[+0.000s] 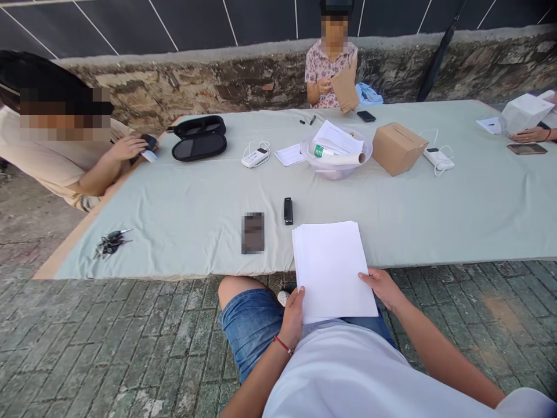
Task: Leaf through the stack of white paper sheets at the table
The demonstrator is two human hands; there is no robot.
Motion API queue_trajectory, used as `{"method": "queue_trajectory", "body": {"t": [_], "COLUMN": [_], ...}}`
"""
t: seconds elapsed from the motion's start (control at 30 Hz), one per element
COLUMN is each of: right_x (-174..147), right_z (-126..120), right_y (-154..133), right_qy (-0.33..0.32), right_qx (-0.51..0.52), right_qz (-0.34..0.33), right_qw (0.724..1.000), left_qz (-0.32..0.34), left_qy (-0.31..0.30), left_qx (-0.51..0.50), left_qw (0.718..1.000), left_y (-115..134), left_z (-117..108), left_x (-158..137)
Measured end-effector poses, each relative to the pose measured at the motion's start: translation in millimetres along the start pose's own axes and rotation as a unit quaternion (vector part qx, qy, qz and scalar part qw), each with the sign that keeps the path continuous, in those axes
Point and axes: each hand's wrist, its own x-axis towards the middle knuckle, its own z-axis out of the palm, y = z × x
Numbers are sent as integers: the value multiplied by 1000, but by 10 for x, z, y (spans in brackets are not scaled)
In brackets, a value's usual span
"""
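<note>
A stack of white paper sheets (333, 270) lies over my lap, its far part reaching onto the table's near edge. The sheets at its left side are slightly fanned. My left hand (295, 313) grips the lower left side, thumb on top and the other fingers hidden beneath. At the right side, my right hand (383, 285) holds the stack the same way, with its thumb over the edge. Just beyond the paper stands a black stapler (288, 211). Left of it lies a dark flat item (253, 233), blurred out.
The cloth-covered table (183, 220) bears keys (112, 244), an open black case (199, 138), a tub (333, 173) of papers, a cardboard box (398, 148) and white corded devices (256, 158). Other people sit at the left, far side and right; one holds brown cardboard (345, 89).
</note>
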Motion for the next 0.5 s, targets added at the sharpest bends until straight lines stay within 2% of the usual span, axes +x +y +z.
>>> {"method": "queue_trajectory", "body": {"t": [0.07,0.17,0.33,0.5], "right_x": [20,46,47,47], "right_z": [37,-40,-359,-642], "right_y": [25,64,99,91], "right_qy": [22,84,133,170], "right_qx": [-60,-107,-105,-92], "right_qz": [-16,-6,5,4], "right_qw": [998,991,986,981], "left_qz": [-1,-4,-12,-1], "left_qy": [-22,-30,-24,-60], "left_qx": [5,2,-17,-13], "left_qw": [1000,1000,1000,998], "left_y": [3,-12,-44,-36], "left_z": [-3,-11,-10,-5], "left_x": [-6,1,22,25]}}
